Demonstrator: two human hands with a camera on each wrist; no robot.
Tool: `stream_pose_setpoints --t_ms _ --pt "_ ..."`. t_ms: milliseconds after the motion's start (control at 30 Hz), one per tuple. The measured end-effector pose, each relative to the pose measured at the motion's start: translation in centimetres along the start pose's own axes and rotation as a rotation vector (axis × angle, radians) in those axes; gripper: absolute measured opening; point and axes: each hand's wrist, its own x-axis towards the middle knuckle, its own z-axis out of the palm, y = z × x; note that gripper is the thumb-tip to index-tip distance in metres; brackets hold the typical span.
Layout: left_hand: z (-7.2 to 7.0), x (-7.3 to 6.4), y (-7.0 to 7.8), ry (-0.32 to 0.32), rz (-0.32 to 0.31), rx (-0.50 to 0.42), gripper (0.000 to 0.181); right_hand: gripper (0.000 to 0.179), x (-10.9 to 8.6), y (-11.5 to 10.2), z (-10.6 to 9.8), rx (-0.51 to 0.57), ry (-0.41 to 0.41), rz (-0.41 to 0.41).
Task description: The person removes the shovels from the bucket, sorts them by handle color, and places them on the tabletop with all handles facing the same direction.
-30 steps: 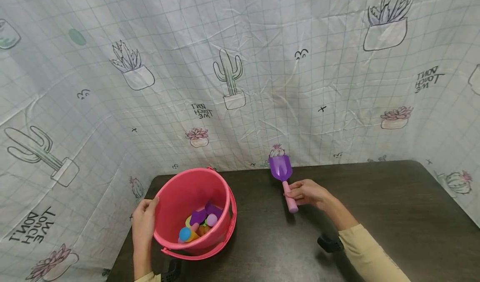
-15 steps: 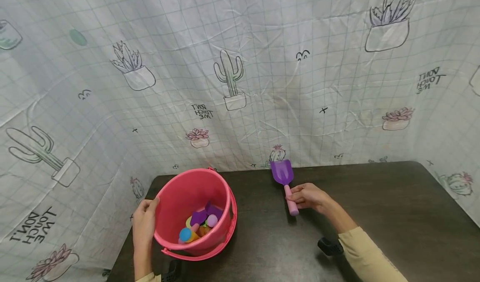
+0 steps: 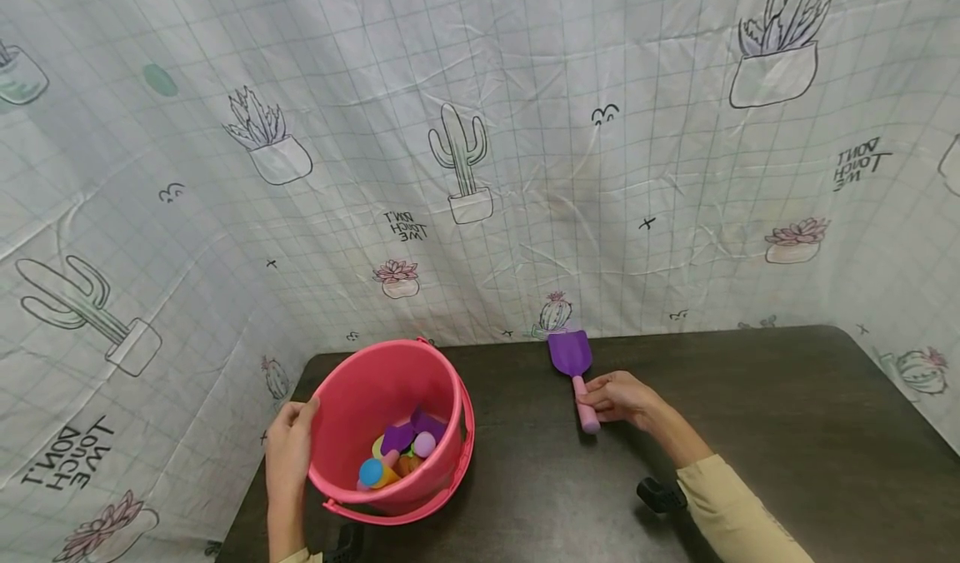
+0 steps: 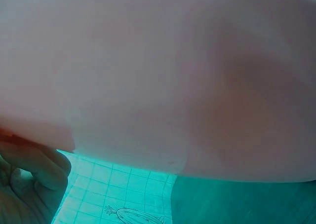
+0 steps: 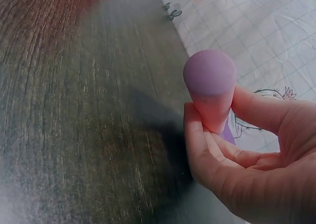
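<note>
A toy shovel (image 3: 572, 355) with a purple blade and a pink handle points toward the back edge of the table. My right hand (image 3: 621, 398) pinches its handle between thumb and fingers; the right wrist view shows the rounded handle end (image 5: 210, 73) close up. On the left stands a pink bucket (image 3: 386, 371), its mouth tipped toward me. With thumb and fingers, my left hand (image 3: 288, 450) grips the bucket's left rim. Inside the bucket lie several toys, among them a blue-and-orange piece (image 3: 377, 473), a purple piece (image 3: 397, 438) and a lilac ball-like end (image 3: 423, 444). The bucket's wall fills most of the left wrist view.
Both hands work over a dark wooden table (image 3: 735, 413). Behind it and along the sides hangs a white gridded cloth (image 3: 540, 171) printed with cacti. The bucket's pink handle (image 3: 420, 515) hangs down on its near side.
My right hand has brought the toy shovel slightly nearer and to the right, and its blade has tilted lower. The left hand and the bucket hold their place.
</note>
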Motion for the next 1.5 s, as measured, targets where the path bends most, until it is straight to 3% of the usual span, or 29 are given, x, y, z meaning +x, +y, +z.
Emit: stream_pose_setpoints --t_ms 467,1000,1500 --pt "0.0 -0.1 -0.1 -0.002 -0.010 -0.001 0.041 0.040 0.2 0.0 0.2 -0.025 0.030 -0.012" --pt "-0.1 0.2 -0.2 -0.006 -0.022 -0.011 0.042 0.033 -0.1 -0.6 0.9 -0.281 0.133 -0.066" --pt "0.0 0.1 -0.4 0.001 0.012 -0.015 0.042 0.024 0.1 -0.6 0.9 -0.333 0.188 -0.057"
